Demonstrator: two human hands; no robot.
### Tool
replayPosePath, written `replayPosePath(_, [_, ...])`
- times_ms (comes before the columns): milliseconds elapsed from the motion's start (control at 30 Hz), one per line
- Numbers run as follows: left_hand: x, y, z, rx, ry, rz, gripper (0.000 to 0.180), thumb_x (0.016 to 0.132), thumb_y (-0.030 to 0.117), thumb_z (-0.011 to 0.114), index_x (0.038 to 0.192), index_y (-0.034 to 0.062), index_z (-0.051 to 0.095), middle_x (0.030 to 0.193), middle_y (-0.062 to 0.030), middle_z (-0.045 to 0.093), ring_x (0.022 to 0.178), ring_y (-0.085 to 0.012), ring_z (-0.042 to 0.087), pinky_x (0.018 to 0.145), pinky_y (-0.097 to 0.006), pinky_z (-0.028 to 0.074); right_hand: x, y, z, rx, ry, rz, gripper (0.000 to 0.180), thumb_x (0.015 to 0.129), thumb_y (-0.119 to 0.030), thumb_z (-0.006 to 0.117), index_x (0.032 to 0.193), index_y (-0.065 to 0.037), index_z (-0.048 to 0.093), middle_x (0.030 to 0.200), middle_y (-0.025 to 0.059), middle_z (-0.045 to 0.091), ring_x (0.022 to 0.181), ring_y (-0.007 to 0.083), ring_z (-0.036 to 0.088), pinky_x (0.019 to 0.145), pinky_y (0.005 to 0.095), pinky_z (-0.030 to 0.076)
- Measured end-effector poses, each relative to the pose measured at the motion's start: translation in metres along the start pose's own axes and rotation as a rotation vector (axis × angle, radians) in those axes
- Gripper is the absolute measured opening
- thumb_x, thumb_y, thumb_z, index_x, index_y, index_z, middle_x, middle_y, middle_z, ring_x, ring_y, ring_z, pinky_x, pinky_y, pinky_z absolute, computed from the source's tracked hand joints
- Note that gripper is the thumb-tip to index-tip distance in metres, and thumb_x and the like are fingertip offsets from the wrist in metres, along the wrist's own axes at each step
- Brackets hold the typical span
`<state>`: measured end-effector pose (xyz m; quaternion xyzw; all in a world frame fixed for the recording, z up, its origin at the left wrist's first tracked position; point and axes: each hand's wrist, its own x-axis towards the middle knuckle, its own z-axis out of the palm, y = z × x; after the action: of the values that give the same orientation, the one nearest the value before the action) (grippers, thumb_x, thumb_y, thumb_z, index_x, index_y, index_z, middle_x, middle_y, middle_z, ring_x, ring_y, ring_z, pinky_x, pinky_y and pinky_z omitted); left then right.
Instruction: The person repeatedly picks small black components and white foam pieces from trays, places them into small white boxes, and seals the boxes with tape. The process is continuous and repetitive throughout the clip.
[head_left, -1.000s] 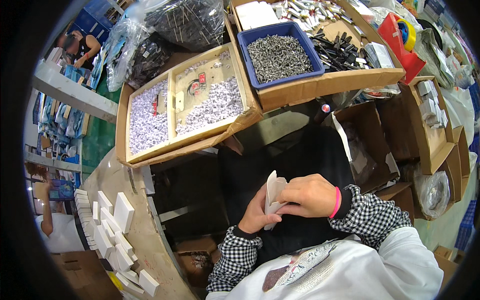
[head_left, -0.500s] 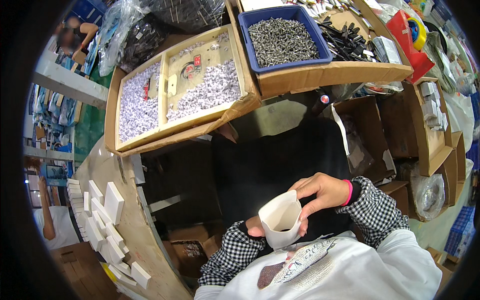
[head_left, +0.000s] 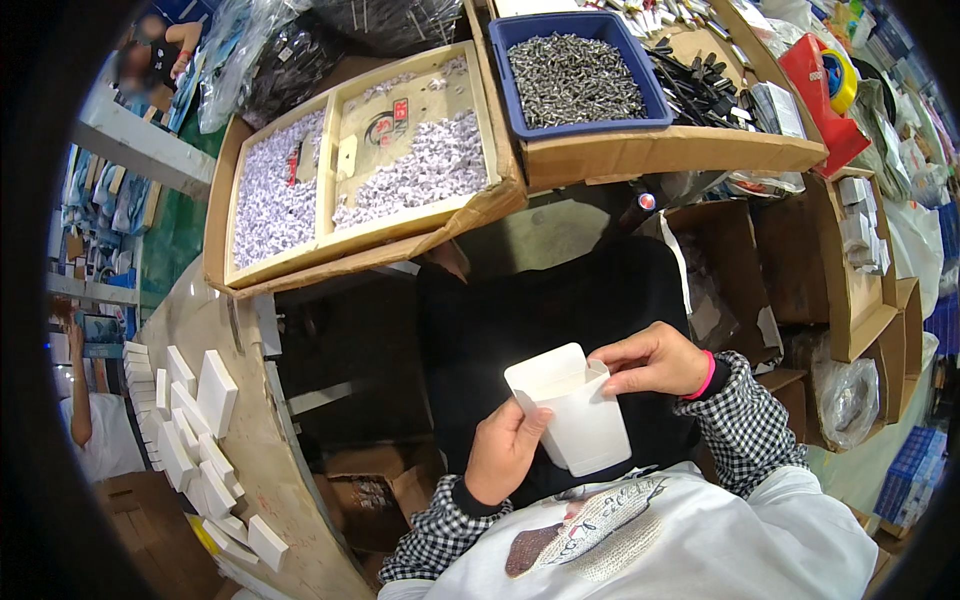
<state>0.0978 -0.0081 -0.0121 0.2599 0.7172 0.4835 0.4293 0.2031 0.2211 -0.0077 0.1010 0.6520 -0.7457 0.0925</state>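
A small white cardboard box point(head_left: 588, 432) stands tilted over my lap, its top flaps up and its mouth open. My left hand point(head_left: 503, 452) is closed on its left side, with the thumb on the front face near the rim. At the upper right corner, my right hand point(head_left: 655, 362) pinches a side flap between thumb and fingers. What lies inside the box cannot be made out.
White closed boxes point(head_left: 216, 392) lie in rows on the left table. Ahead are a wooden tray point(head_left: 330, 170) of small whitish pieces, a blue bin point(head_left: 660, 112) of metal parts and a red tape dispenser point(head_left: 815, 90). Cardboard cartons point(head_left: 800, 240) stand at right.
The box has turned so its front face now shows, and it is more upright. My left hand has come round from behind to its left side; my right hand has risen slightly to the flap.
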Motion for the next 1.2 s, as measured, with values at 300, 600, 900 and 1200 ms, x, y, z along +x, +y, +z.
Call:
replayPosePath(300, [0.001,0.034,-0.011,0.149,-0.159,0.091,0.079,0.086,0.024,0.064,0.141,-0.0045,0.013,0.12,-0.0198,0.052,0.104,-0.0242,0.058,0.086,-0.031,0.048,0.009,-0.021,0.009,-0.172,0.036,-0.171,0.047,0.075,-0.014,0.076,0.117,-0.001,0.059,0.097,0.0144,0.068,0.087,0.0145,0.066,0.078,0.0266,0.053])
replayPosePath(600, [0.01,0.003,0.007,-0.354,0.223,0.15,0.048,0.083,-0.006,0.06,0.129,0.0005,0.045,0.12,-0.0126,0.055,0.108,-0.018,0.056,0.089,-0.029,0.048,0.014,-0.003,0.024,-0.071,0.225,-0.127,0.04,0.083,-0.007,0.067,0.122,-0.001,0.056,0.099,0.0121,0.068,0.091,0.0124,0.064,0.08,0.025,0.053])
replayPosePath(900, [-0.009,-0.025,0.013,-0.362,0.308,0.255,0.052,0.085,-0.007,0.056,0.131,0.0038,0.035,0.117,-0.0175,0.055,0.105,-0.0216,0.058,0.088,-0.03,0.048,0.012,0.016,0.042,0.021,0.28,-0.129,0.042,0.083,-0.006,0.066,0.122,0.0,0.051,0.104,0.0147,0.066,0.094,0.0156,0.064,0.083,0.0273,0.052])
replayPosePath(1200, [-0.016,-0.036,0.008,-0.176,0.308,0.236,0.041,0.086,-0.003,0.059,0.124,0.0043,0.048,0.113,-0.0131,0.056,0.099,-0.0169,0.06,0.081,-0.027,0.05,0.006,0.018,0.053,-0.285,0.325,-0.153,0.027,0.081,-0.007,0.068,0.106,0.0,0.061,0.099,0.0116,0.067,0.087,0.0169,0.066,0.074,0.0272,0.053])
